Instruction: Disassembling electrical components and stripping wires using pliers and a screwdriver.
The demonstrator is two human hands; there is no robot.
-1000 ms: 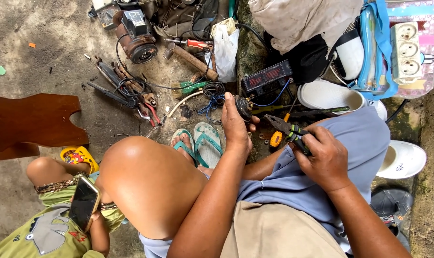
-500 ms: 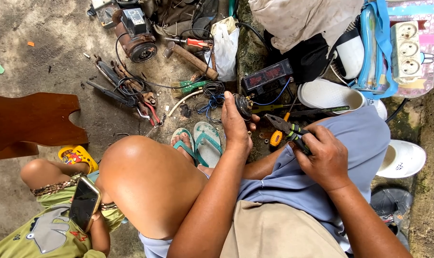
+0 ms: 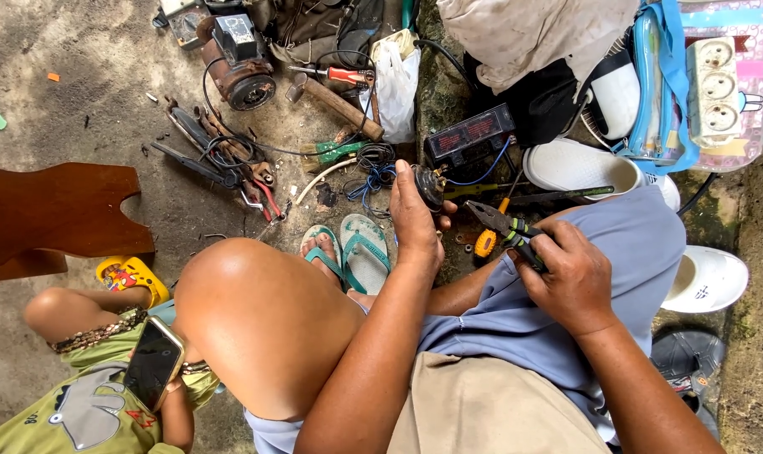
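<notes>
My left hand (image 3: pixel 417 220) grips a small round dark metal part (image 3: pixel 429 185) with a brass-coloured tip, held up in front of my knees. My right hand (image 3: pixel 568 273) is closed around the handles of black pliers (image 3: pixel 506 227), whose jaws point left toward the part and stop a short way from it. Just below the jaws lies a screwdriver with an orange handle (image 3: pixel 486 242). A black electronic box (image 3: pixel 469 134) with blue wires sits on the ground just beyond the part.
Tools, wires and a small motor (image 3: pixel 245 74) lie scattered on the concrete ahead. Green flip-flops (image 3: pixel 352 252) are on my feet. White shoes (image 3: pixel 579 168), a power strip (image 3: pixel 718 84) and a brown wooden piece (image 3: pixel 53 210) surround me. A child with a phone (image 3: pixel 154 363) sits at lower left.
My left hand has turned the round part slightly, and the pliers in my right hand have shifted a little closer to it. The child's phone moved slightly.
</notes>
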